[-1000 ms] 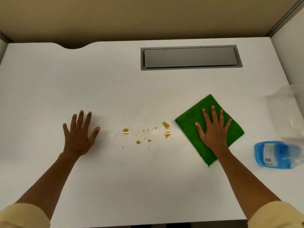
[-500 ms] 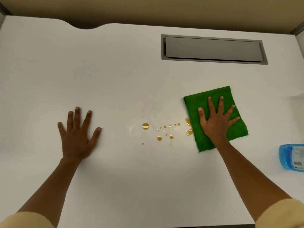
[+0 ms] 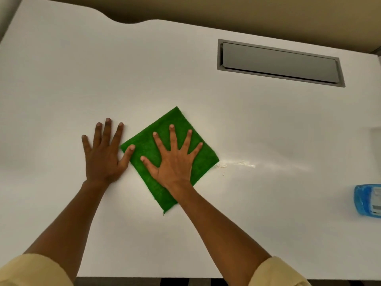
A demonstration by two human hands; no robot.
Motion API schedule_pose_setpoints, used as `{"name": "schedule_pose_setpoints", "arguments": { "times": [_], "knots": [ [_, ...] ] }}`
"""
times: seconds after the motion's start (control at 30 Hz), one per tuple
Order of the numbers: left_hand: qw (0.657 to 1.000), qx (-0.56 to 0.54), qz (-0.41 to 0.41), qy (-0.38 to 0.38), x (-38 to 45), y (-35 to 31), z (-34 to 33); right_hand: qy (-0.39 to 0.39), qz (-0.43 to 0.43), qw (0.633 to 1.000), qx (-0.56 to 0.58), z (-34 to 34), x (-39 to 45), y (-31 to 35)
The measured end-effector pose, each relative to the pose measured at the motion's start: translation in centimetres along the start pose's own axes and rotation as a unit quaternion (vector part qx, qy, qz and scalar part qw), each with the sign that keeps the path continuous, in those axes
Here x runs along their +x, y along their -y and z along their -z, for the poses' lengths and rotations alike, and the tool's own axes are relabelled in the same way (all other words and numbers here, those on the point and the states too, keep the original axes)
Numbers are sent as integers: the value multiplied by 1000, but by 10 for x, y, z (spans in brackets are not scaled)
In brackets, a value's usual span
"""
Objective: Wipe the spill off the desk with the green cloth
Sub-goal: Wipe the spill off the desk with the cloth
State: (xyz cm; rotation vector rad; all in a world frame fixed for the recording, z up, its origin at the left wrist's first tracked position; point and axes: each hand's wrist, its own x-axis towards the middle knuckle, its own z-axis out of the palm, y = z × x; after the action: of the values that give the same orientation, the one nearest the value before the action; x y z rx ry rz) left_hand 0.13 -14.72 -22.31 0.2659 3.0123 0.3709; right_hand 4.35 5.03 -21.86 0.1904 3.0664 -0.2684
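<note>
The green cloth (image 3: 181, 129) lies flat as a diamond on the white desk (image 3: 61, 79), a little left of centre. My right hand (image 3: 175, 157) presses down on it, palm flat and fingers spread. My left hand (image 3: 104, 153) rests flat on the bare desk just left of the cloth, its thumb tip touching the cloth's left corner. No yellow drops show. A faint wet streak (image 3: 237, 164) runs right from the cloth's right corner.
A grey recessed cable flap (image 3: 278, 62) sits at the back right of the desk. A blue bottle (image 3: 368, 201) lies at the right edge of the view. The desk's near edge runs along the bottom.
My right hand has slid the cloth left across the yellow drops, which no longer show; a wet streak trails behind. The cloth now meets my left thumb, and the view has shifted.
</note>
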Motion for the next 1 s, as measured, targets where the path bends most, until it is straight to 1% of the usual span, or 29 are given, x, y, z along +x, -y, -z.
{"name": "schedule_pose_setpoints", "arguments": {
  "times": [0.1,0.2,0.3,0.43,0.53,0.63,0.77,0.87,1.0],
  "knots": [
    [1000,6,4,3,-1,1,-1,-5,8,1000,-4,-3,-8,-1],
    [1000,10,6,10,-1,0,1,7,14,1000,-8,1,-9,-6],
    [1000,14,6,19,-3,-4,3,10,-7,1000,-4,6,-13,-30],
    [999,11,9,29,-4,-19,2,8,-74,997,-9,16,-16,-89],
    [999,12,-8,38,3,-39,2,14,-147,989,-3,27,-16,-141],
    [999,16,-29,42,11,-54,-1,19,-228,973,-10,38,-21,-200],
    [998,36,-34,36,17,-59,-5,9,-328,944,-6,50,-41,-273],
    [998,52,-32,32,17,-60,-7,-2,-364,931,7,53,-51,-300],
    [998,56,-27,33,19,-56,-9,5,-373,928,13,52,-49,-298]
  ]
}}
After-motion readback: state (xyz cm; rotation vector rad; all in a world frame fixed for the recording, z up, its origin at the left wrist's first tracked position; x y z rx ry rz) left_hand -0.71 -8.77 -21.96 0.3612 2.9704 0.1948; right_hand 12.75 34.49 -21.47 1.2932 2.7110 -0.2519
